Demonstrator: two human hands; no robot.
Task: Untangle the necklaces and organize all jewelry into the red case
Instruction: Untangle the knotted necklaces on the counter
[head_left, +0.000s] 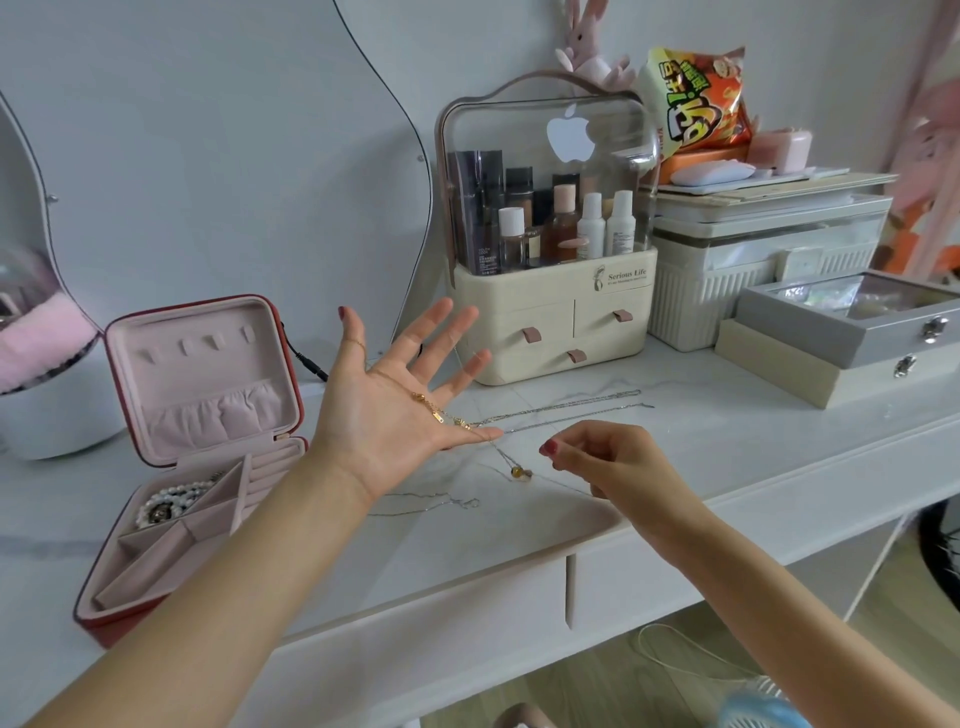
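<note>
My left hand (395, 400) is raised palm up with fingers spread, and a thin gold necklace (434, 410) with small gold charms is draped across the palm. From it a strand hangs down to an amber pendant (519, 472) just above the white tabletop. My right hand (602, 457) pinches a fine chain between thumb and fingers, to the right of the pendant. Two silver chains (571, 408) lie stretched on the table behind the hands; another thin silver chain (431, 503) lies in front. The red case (192, 467) stands open at left, with a pearl bracelet (174, 501) in a compartment.
A cream cosmetics organiser (550, 322) with drawers stands behind the hands. White and grey boxes (852, 332) are stacked at right, with a snack bag (696, 98) above. A black cable (306, 361) runs behind the case. The table edge (519, 551) curves near my arms.
</note>
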